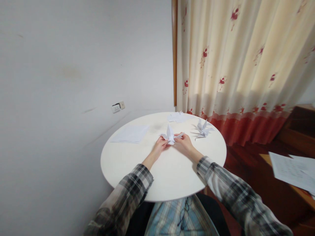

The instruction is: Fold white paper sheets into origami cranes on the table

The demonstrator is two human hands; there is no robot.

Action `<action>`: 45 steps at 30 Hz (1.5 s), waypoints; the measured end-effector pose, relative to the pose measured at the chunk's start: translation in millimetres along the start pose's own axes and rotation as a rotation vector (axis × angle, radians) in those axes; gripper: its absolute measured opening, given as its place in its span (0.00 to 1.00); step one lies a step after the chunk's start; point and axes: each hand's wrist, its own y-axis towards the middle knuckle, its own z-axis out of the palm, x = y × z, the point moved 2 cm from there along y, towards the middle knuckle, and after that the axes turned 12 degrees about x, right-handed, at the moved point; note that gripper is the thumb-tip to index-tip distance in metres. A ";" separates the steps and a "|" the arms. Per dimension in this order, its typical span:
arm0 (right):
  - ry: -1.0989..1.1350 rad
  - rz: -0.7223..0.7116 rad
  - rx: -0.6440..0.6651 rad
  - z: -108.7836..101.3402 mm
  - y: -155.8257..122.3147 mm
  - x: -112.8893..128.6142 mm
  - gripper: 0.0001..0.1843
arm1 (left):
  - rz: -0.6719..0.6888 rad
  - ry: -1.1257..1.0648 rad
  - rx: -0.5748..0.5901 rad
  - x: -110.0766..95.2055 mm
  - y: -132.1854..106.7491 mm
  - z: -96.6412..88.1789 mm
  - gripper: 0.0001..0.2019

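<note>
Between my two hands, a white folded-paper flower (170, 135) with pointed petals is held just above the round white table (169, 183). My left hand (161, 144) grips its left side, fingers closed on the paper. On the opposite side, my right hand (184, 141) pinches a petal near its base. A second folded-paper flower (203, 129), or a cluster of such folded pieces, lies on the table to the right of my right hand. Its exact make-up is too small to tell.
A stack of white paper sheets (131, 133) lies at the table's left. Paper pieces (176, 117) rest near the far edge. Behind stand a wall with a socket (115, 108) and a flowered curtain (221, 65). Printed sheets (290, 170) lie on a wooden surface at right.
</note>
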 end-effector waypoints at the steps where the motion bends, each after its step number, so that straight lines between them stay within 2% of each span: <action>1: 0.010 0.002 -0.007 -0.4 0.0 0.3 0.14 | 0.003 0.010 0.018 -0.5 -0.7 0.7 0.16; 5: 0.067 0.007 -0.015 -1.1 -1.3 2.8 0.14 | -0.027 0.103 0.060 0.0 -1.8 4.2 0.23; 9: 0.120 0.031 0.008 1.0 -2.6 4.0 0.15 | 0.002 0.173 -0.036 2.7 1.4 4.8 0.29; 12: 0.162 0.063 0.052 3.8 -2.6 3.5 0.15 | 0.007 0.173 -0.087 3.3 3.1 4.4 0.28; 15: 0.200 0.081 0.083 5.5 -3.1 3.9 0.15 | 0.020 0.154 -0.086 1.9 3.0 4.2 0.26; 18: 0.219 0.085 0.109 5.9 -4.1 4.9 0.15 | 0.083 0.168 -0.101 -0.5 3.5 3.3 0.24; 21: 0.228 0.086 0.122 6.2 -4.5 4.4 0.15 | 0.152 0.227 -0.154 -2.0 6.4 1.6 0.22; 25: 0.213 0.075 0.151 7.2 -3.5 3.2 0.14 | 0.149 0.279 -0.223 -1.7 9.7 0.0 0.20; 32: 0.108 0.072 0.166 7.3 -4.3 6.2 0.15 | 0.216 0.265 -0.150 3.7 6.9 -3.9 0.25; 38: 0.103 0.103 0.146 7.5 -3.9 3.5 0.14 | 0.126 0.184 -0.195 11.8 11.0 -9.2 0.22; 41: 0.109 0.082 0.154 8.3 -3.8 3.7 0.12 | 0.091 0.186 -0.219 11.3 11.5 -8.6 0.20; 45: 0.103 0.021 0.139 5.1 -2.6 4.4 0.08 | 0.048 0.218 -0.186 11.5 10.1 -8.2 0.18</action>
